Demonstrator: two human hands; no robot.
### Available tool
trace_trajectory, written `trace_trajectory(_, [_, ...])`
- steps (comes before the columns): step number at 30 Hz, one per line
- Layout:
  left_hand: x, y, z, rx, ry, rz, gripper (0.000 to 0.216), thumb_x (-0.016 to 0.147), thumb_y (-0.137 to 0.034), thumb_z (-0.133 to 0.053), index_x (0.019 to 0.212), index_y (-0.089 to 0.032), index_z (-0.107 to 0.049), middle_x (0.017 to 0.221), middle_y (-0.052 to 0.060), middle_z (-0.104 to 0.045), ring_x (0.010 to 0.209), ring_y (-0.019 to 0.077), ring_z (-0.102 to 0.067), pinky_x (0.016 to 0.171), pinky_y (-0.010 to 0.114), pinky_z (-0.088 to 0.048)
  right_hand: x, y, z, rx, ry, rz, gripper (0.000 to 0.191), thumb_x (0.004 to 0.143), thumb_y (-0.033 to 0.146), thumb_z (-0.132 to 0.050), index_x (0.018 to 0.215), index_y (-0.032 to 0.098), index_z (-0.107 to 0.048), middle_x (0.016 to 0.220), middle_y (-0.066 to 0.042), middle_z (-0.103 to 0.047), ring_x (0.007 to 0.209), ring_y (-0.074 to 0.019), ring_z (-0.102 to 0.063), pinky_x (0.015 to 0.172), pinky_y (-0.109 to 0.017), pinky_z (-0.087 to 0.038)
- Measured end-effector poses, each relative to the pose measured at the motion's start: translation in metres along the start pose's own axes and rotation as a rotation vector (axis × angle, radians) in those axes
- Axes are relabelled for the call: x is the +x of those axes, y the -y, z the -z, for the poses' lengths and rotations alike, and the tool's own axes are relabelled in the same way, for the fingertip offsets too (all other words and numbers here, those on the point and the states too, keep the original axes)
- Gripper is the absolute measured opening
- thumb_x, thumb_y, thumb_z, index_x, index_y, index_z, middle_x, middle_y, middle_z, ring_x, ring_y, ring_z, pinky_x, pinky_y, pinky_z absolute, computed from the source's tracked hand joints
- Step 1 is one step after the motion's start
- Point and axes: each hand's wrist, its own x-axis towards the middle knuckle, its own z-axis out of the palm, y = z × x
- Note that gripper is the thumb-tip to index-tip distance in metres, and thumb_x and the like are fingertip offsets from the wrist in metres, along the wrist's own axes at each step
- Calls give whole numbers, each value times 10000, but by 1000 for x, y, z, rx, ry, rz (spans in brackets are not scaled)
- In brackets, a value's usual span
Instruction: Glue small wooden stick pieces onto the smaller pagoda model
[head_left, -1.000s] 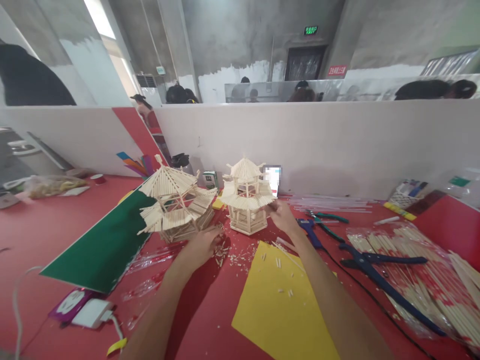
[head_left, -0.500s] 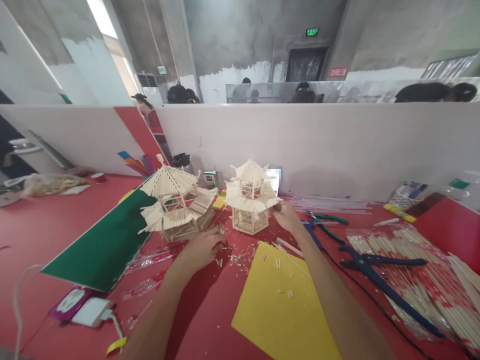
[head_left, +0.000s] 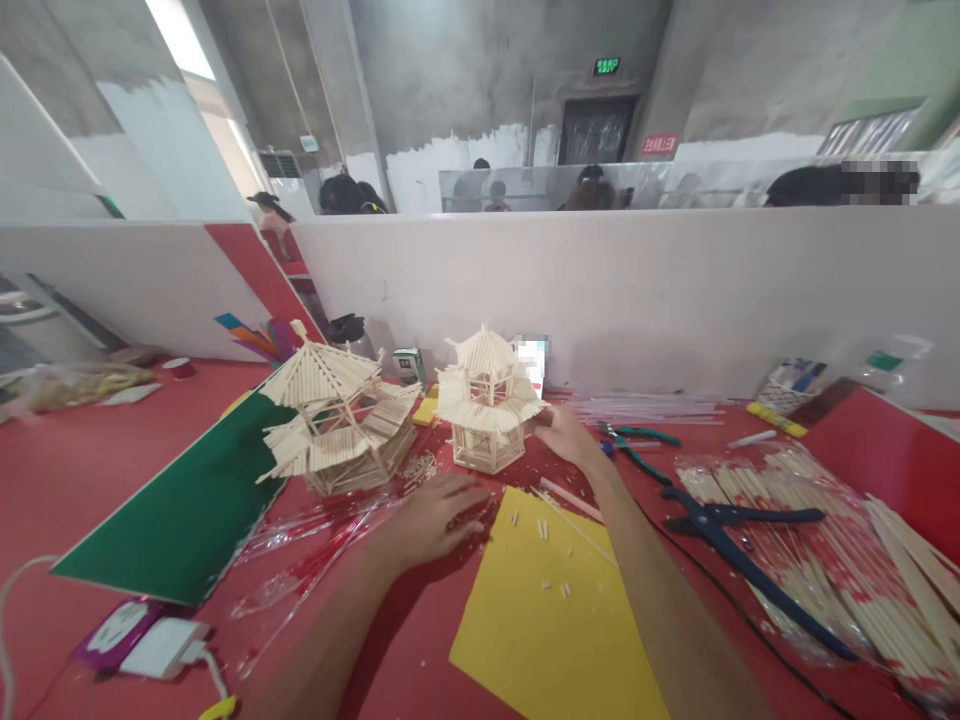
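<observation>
Palm down, my left hand [head_left: 442, 515] lies low over the red tabletop with fingers stretched out, near the left edge of a yellow sheet [head_left: 525, 610]. Just behind it is a heap of small stick offcuts [head_left: 421, 472]. My right hand [head_left: 564, 436] has its fingers bent at the right side of a small two-tiered stick pavilion model [head_left: 487, 400], gripping it by the lower eave; the fingertips are partly hidden. A larger stick pavilion model [head_left: 337, 420] stands to the left, partly on a green board [head_left: 180, 500].
Blue-handled cutters [head_left: 742, 540] and green-handled pliers [head_left: 637, 450] lie at right, beside bagged wooden sticks [head_left: 810, 560]. Clear plastic wrappers [head_left: 300, 550] and a white charger [head_left: 161, 645] are at left. A white partition [head_left: 675, 290] closes off the back.
My left hand has moved right across the table, uncovering the offcut heap, and its fingers reach the yellow sheet's edge. My right hand stays at the small pavilion. The view has shifted slightly.
</observation>
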Motion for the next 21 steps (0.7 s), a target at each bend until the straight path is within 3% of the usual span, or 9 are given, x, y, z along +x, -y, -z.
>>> trace_trajectory(4, [4,0,-1,-4,122,-150,389,968,-423,-490,1320,-281,-574,1360,40,-603,1235,228,-555,1064,373,-401,1,0,-4,-54,-29,-10,229,775,243,-559,889,150,-735,842,-52,-747,784,-234,-665,727,-325,-505])
trace_trajectory(9, [-4,11,10,48,147,-68,355,1016,-360,-373,1047,-247,-708,1089,40,-729,1004,198,-657,951,361,-464,2,4,-6,-95,-29,-8,195,808,251,-557,855,163,-725,824,-39,-735,788,-230,-654,729,-313,-492])
trace_trajectory(12, [-1,7,5,72,54,-27,380,998,-404,-412,1291,-248,-598,1290,68,-652,1177,232,-597,1024,400,-441,1,5,-8,-104,-14,-8,171,806,230,-549,802,163,-706,783,-24,-718,779,-220,-645,733,-304,-491])
trace_trajectory(15, [9,-3,-9,21,79,-152,530,965,-489,-462,1441,-257,-448,1477,71,-497,1345,238,-474,1129,421,-366,1,6,-10,-98,-2,-10,164,799,204,-536,787,155,-692,787,-15,-710,780,-210,-636,736,-296,-489])
trace_trajectory(18, [11,-4,-15,-24,112,-170,525,968,-477,-463,1438,-243,-455,1430,71,-549,1324,235,-501,1113,410,-392,1,6,-10,-111,-3,-27,169,787,180,-527,798,147,-692,797,-11,-710,768,-199,-627,725,-283,-477])
trace_trajectory(21, [3,7,-10,-46,119,-127,385,989,-407,-441,1311,-252,-585,1292,61,-654,1219,221,-585,1051,385,-445,1,6,-9,-135,-14,-56,179,779,172,-525,802,142,-700,783,-14,-707,747,-192,-621,693,-268,-464])
